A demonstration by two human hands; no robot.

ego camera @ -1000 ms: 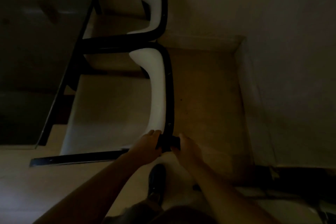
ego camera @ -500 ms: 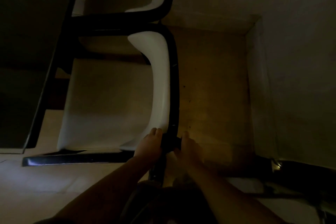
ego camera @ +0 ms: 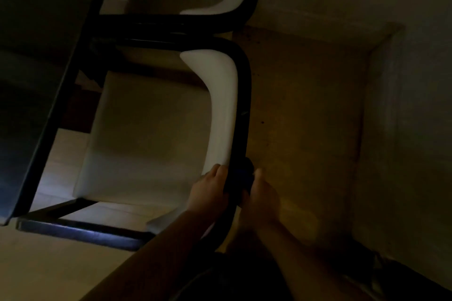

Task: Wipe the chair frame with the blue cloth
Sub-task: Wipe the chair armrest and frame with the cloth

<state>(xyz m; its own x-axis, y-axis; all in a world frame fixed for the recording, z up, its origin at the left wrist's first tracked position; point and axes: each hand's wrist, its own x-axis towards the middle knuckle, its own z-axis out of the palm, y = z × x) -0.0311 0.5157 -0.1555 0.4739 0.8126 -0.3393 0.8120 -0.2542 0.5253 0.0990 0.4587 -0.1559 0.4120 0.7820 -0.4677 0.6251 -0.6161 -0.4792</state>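
1. The left hand [ego camera: 209, 192] and right hand [ego camera: 263, 196] close around the black chair frame [ego camera: 244, 95].
2. The blue cloth [ego camera: 242, 174] sits bunched on the frame between them.
3. A white backrest [ego camera: 220, 105] lines the frame.

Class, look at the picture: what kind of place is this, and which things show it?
Probably a dim indoor dining or meeting corner: two matching white-seated chairs with a black chair frame, a dark table, and a bare wall.

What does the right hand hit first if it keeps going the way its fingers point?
Probably the blue cloth it is already pressed against, wrapped on the black chair frame. The right hand points up the picture along that tube, so beyond the cloth it meets more frame. Depth is unclear in the dim light.
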